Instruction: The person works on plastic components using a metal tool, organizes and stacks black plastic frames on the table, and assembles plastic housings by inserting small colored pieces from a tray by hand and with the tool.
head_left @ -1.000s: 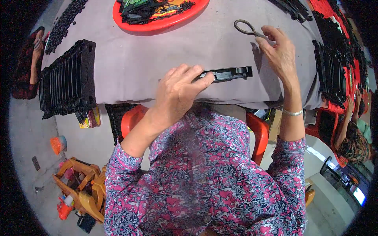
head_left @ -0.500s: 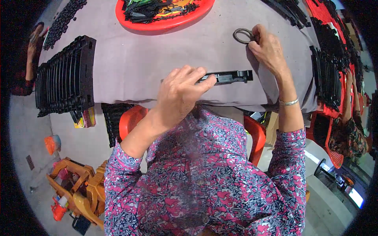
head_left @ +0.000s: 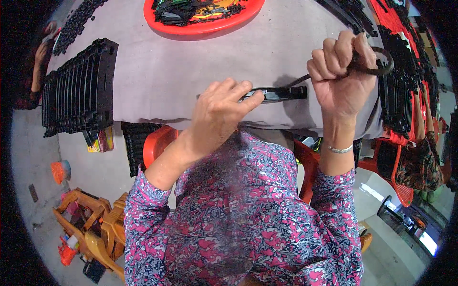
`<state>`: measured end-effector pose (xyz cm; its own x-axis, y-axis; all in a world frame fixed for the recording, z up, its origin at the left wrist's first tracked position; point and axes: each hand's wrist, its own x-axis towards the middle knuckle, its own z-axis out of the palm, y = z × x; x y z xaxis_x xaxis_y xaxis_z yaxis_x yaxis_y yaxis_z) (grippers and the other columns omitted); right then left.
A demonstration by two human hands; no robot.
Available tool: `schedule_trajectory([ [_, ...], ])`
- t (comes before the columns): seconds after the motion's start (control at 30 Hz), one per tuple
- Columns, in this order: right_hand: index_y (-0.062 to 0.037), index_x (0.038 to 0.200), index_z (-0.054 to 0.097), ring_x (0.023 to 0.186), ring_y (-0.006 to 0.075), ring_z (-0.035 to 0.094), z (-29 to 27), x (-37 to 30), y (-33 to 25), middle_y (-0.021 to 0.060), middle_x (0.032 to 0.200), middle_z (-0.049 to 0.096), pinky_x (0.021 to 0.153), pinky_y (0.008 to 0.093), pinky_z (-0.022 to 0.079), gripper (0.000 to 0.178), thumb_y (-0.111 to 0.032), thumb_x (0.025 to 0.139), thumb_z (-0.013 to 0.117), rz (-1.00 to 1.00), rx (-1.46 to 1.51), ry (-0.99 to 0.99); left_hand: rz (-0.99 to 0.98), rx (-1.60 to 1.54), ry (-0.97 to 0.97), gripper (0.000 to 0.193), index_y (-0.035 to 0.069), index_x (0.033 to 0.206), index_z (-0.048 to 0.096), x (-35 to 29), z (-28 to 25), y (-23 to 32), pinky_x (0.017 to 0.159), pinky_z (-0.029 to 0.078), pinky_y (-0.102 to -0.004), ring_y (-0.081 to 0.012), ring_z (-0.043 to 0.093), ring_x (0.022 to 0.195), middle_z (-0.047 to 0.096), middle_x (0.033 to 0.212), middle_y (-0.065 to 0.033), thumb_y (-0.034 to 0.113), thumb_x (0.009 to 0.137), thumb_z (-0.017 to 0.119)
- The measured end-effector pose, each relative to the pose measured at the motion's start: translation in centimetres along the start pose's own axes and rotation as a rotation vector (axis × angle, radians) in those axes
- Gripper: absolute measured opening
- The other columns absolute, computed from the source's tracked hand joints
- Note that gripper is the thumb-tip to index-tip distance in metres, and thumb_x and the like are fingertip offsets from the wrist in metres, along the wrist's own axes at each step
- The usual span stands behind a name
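Right hand (head_left: pixel 344 78): fist closed round looped tool (head_left: pixel 380 72), raised over the cloth (head_left: pixel 157 71). Left hand (head_left: pixel 217 105): fingers and thumb closed over the left end of the black part (head_left: pixel 281 94), covering that end.

Around: red tray (head_left: pixel 205 33) with mixed pieces beyond the left hand; ribbed black stack (head_left: pixel 78 88) well out to its left, small black pieces (head_left: pixel 78 24) past that stack. Second black stack (head_left: pixel 397 102) just right of the right hand, black strips (head_left: pixel 350 16) beyond it. Right forearm comes up past the part's right end.

Black part lies on the cloth between the hands, long axis roughly left-right, right end tilting slightly away from the person, hollow side up. Tool: loop to the right of the fist, thin shaft out its left side, slanting down-left to the part's far edge; can't tell if tip touches.

Versus one second ago: tool was flat on the cloth, right hand reaching with loose fingers; now gripped and lifted. Left hand and part practically unmoved.
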<state>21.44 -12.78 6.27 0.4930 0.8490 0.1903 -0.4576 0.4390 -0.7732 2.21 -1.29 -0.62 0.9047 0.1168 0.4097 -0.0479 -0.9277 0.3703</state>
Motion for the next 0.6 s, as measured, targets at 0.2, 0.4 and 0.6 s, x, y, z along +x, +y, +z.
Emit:
schedule_trajectory([
  [0.2, -0.014, 0.063, 0.033, 0.045, 0.0079, 0.016, 1.6, -0.5, 2.0, -0.0054, 0.053, 0.022, 0.042, 0.0264, 0.015, 0.045, -0.038, 0.098, 0.045, 0.007, 0.138, 0.102, 0.018, 0.002, 0.023, 0.029, 0.014, 0.104, 0.065, -0.1, 0.2, -0.1, 0.072, 0.047, -0.0358, -0.0226, 0.059, 0.085, 0.06, 0.098, -0.0036, 0.011, 0.076, 0.063],
  [0.4, -0.0147, 0.057, 0.03, 0.044, 0.0081, 0.014, 1.7, -0.8, 3.2, -0.0049, 0.049, 0.021, 0.042, 0.0277, 0.015, 0.048, -0.035, 0.098, 0.045, 0.013, 0.074, 0.078, 0.011, 0.016, 0.033, 0.029, 0.014, 0.104, 0.065, 0.1, 0.2, 0.2, 0.072, 0.047, -0.0359, -0.0224, 0.059, 0.085, 0.06, 0.098, -0.0038, 0.01, 0.075, 0.063],
  [0.6, -0.0129, 0.057, 0.03, 0.047, 0.0085, 0.022, 1.8, -1.3, 3.4, -0.0039, 0.054, 0.026, 0.043, 0.0284, 0.018, 0.045, -0.03, 0.093, 0.05, 0.037, 0.022, 0.048, 0.012, 0.031, -0.003, 0.03, 0.016, 0.105, 0.065, 0.1, 0.1, 0.2, 0.072, 0.047, -0.0355, -0.0222, 0.058, 0.085, 0.06, 0.098, -0.0033, 0.012, 0.076, 0.061],
])
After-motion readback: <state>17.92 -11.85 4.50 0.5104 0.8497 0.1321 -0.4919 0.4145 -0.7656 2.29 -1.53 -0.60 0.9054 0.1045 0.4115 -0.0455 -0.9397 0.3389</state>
